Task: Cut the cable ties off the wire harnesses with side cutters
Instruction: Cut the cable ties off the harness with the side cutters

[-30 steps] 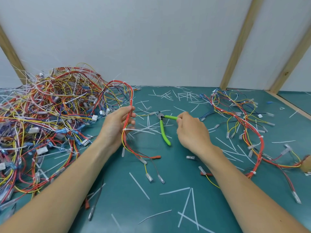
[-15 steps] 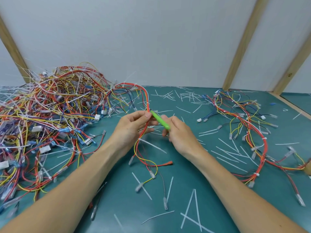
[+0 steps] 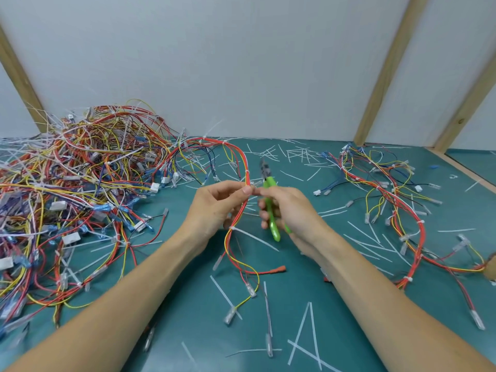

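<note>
My left hand (image 3: 214,208) pinches a red, orange and yellow wire harness (image 3: 243,167) between thumb and fingers, lifted above the green mat. A white cable tie (image 3: 248,171) wraps the bundle just above my thumb; another tie (image 3: 232,228) sits lower with its long tail pointing right. My right hand (image 3: 292,210) grips the green-handled side cutters (image 3: 271,210), upright, jaws (image 3: 264,167) pointing up just right of the harness. The harness's lower ends with clear terminals (image 3: 251,288) rest on the mat.
A big tangled heap of harnesses (image 3: 80,183) fills the left of the green mat (image 3: 349,304). A smaller group of harnesses (image 3: 389,200) lies at the right. Cut white tie pieces (image 3: 303,336) are scattered about. White wall panels with wooden posts (image 3: 386,71) stand behind.
My right hand has picked the cutters off the mat and turned them upright beside the harness. My left hand has carried the harness rightward towards the middle.
</note>
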{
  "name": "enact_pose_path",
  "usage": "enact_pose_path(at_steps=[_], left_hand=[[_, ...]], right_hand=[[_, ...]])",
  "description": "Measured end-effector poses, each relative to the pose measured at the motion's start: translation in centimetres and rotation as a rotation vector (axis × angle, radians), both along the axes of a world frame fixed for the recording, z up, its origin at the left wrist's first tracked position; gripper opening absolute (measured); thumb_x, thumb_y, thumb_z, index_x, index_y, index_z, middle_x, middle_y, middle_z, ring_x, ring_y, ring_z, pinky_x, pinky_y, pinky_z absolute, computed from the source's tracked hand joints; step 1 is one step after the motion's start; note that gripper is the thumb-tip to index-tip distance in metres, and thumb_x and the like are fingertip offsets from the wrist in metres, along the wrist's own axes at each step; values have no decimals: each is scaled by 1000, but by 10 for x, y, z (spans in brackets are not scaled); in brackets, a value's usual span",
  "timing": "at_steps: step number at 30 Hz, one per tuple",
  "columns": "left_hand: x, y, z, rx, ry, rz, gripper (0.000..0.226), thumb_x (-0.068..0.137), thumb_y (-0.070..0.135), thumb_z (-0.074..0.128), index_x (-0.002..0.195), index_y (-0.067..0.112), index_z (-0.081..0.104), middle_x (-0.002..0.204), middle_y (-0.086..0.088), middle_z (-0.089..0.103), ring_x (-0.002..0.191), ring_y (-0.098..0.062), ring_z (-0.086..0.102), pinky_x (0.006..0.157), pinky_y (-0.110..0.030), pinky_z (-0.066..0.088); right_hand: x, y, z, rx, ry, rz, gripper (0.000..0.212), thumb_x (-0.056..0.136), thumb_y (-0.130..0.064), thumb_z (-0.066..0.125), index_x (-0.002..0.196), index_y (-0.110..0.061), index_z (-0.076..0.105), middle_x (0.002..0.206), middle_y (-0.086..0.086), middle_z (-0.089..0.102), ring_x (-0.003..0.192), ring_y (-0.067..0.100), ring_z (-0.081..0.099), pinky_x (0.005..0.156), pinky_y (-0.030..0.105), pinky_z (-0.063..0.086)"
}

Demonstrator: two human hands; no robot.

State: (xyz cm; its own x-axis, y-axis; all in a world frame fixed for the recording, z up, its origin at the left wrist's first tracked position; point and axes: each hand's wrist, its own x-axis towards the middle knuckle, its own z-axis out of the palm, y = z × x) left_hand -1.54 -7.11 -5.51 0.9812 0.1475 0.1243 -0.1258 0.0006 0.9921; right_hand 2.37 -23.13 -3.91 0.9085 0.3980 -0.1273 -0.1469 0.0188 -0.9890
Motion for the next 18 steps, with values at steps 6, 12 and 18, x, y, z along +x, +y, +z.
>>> enact_pose_path(at_steps=[6, 12, 18], left_hand=[[1, -4, 0, -57, 5, 15, 19, 92, 29, 69, 96, 10, 65, 61, 0, 62, 58, -22, 71, 46, -20, 46], [0, -2, -1, 36, -13, -82, 13, 99, 17, 62, 110, 17, 68, 88, -8, 77, 69, -19, 74, 48, -26, 44], [-1, 2, 4, 0, 27, -166, 28, 102, 11, 51, 126, 19, 64, 109, -2, 77, 86, -23, 75, 59, -28, 54]], right_hand=[[0, -7, 6, 35, -110, -25, 10, 95, -18, 72, 90, -10, 67, 73, 3, 63, 56, 12, 52, 52, 23, 49], [-5, -2, -1, -114, -138, 24, 31, 89, -22, 79, 111, -2, 71, 88, 7, 66, 77, 16, 58, 70, 29, 48], [8, -11, 2, -93, -280, -177, 12, 90, -8, 75, 100, -14, 73, 80, -3, 70, 60, 4, 59, 61, 18, 49]])
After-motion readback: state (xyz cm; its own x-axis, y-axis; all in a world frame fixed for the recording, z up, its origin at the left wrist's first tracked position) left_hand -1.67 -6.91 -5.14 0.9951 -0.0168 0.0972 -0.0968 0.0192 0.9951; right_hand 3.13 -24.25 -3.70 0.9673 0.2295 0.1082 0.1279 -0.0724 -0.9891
